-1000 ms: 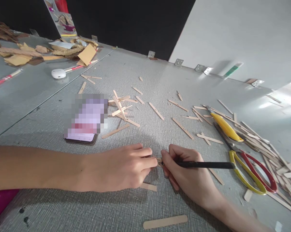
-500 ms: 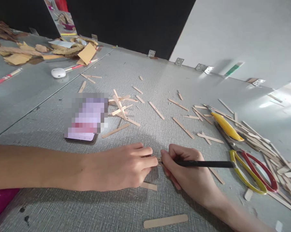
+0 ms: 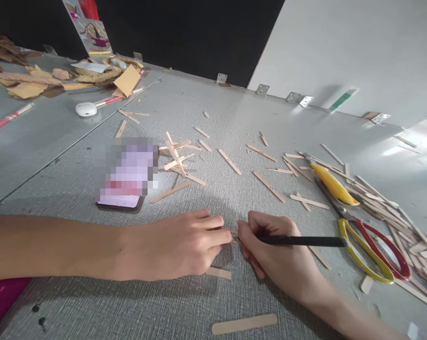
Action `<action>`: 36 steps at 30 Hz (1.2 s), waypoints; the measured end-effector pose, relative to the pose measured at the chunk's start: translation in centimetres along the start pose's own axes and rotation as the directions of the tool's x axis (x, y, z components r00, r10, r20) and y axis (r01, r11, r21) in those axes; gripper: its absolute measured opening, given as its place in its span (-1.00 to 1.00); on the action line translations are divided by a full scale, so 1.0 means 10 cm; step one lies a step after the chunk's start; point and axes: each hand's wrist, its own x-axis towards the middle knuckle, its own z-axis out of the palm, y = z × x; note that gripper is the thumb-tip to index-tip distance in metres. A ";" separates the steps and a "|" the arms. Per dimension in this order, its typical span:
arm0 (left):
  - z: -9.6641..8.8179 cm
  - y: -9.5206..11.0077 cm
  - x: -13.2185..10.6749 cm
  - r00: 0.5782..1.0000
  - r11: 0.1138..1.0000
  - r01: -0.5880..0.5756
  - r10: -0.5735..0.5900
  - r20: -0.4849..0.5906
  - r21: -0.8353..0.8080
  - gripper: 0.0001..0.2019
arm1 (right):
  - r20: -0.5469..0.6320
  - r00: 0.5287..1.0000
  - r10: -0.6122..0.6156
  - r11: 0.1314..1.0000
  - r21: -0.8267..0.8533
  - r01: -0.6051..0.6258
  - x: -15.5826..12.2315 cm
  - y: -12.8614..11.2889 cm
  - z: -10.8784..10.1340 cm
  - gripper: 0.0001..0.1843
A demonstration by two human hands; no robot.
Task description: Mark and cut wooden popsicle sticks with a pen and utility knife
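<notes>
My right hand (image 3: 277, 250) is closed around a slim black pen-like tool (image 3: 305, 241). The tool lies nearly level, its back end pointing right, and its tip is hidden by my fingers. Just left of it, my left hand (image 3: 195, 245) is palm down with the fingers curled, holding a small wooden craft stick (image 3: 235, 234) against the table. Most of that stick is covered by my fingers. Another stick piece (image 3: 219, 272) pokes out from under my left hand. Nearer to me lies a whole craft stick (image 3: 244, 324).
Scissors (image 3: 369, 250) with yellow and red handles and a yellow-handled tool (image 3: 334, 184) lie right, beside a stick pile (image 3: 394, 217). Stacked sticks (image 3: 176, 153) stand by a phone (image 3: 124, 174). Further left are a white earbud case (image 3: 86, 109) and brown scraps (image 3: 32, 80).
The view shifts very slightly. Both hands stay nearly in place, with my right hand and the black tool a touch further right.
</notes>
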 end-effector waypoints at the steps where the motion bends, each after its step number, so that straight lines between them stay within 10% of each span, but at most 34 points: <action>1: 0.00 0.00 0.00 1.000 1.000 -0.001 0.001 0.000 0.000 -0.76 | -0.003 1.000 0.001 1.000 -0.001 -0.001 0.00 0.00 0.00 -0.52; 36: 0.04 0.00 -0.01 1.000 1.000 -0.005 0.005 -0.011 0.022 -0.77 | 0.000 1.000 0.023 0.996 0.085 -0.023 0.01 0.00 0.03 -0.52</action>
